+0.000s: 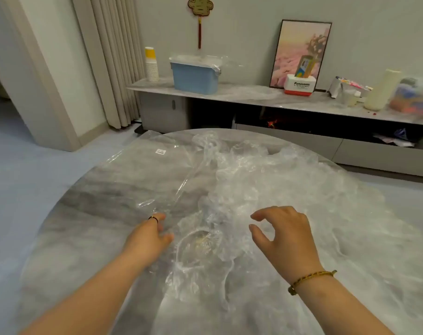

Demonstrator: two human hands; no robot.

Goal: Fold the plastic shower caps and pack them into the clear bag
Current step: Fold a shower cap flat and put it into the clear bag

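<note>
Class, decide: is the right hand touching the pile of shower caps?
Cannot tell. In the head view the right hand, fingers loosely curled, is over the shower caps, but this angle shows neither contact nor a gap.

The table is showing a smooth, polished grey top veined like marble, and it is catching a soft sheen toward its left edge. Across its middle and right side the shower caps are lying as thin, crinkled, see-through plastic that is glinting white along the creases, while the clear bag near the far left edge is looking like flatter, glossier film and is carrying a matt white paper label. A braided cord bracelet is looking rough and matt
</note>
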